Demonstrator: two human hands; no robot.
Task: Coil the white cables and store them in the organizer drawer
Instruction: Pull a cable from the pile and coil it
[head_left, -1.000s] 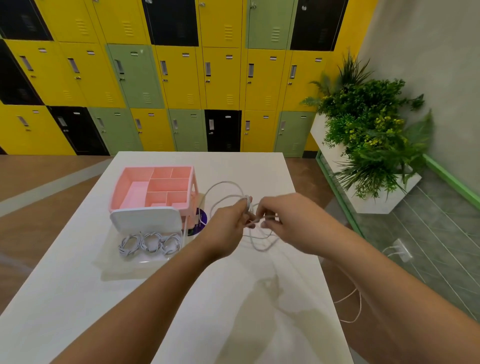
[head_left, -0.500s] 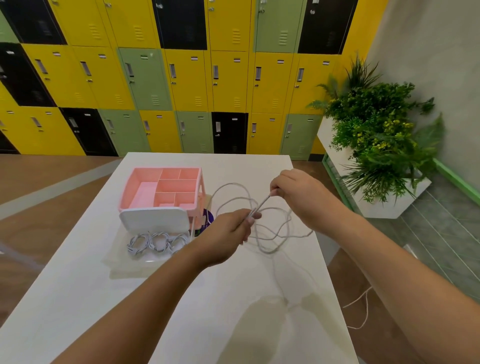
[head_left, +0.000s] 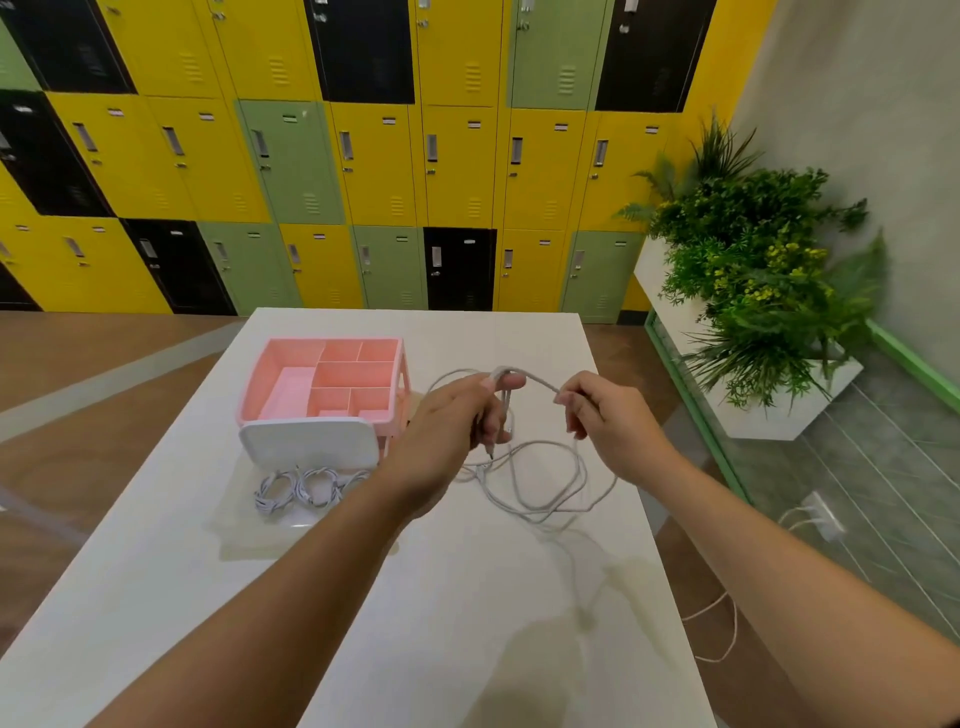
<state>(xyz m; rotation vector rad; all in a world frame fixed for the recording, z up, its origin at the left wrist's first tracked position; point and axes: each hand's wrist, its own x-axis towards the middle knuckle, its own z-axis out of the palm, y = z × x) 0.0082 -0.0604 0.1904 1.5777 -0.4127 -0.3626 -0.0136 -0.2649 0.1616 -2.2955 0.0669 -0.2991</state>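
1. Thin white cable (head_left: 537, 381), slack in loose overlapping loops, centre of frame.
2. Gripped by left hand (head_left: 447, 431), draped over a fingertip.
3. Pinched by right hand (head_left: 608, 421), just right of centre.

A locker room or shared common area; behind the white tabletop (head_left: 426, 597) stands a wall of yellow, green and black lockers (head_left: 363, 156); a planter of greenery (head_left: 753, 291) sits to its right.

My right hand (head_left: 608, 421) has come back from its pull toward 1 o'clock and now sits at 3 o'clock of my left hand (head_left: 447, 431). The white cable (head_left: 540, 499), straight between them before, now arches over my left fingertip, its end dangling below.
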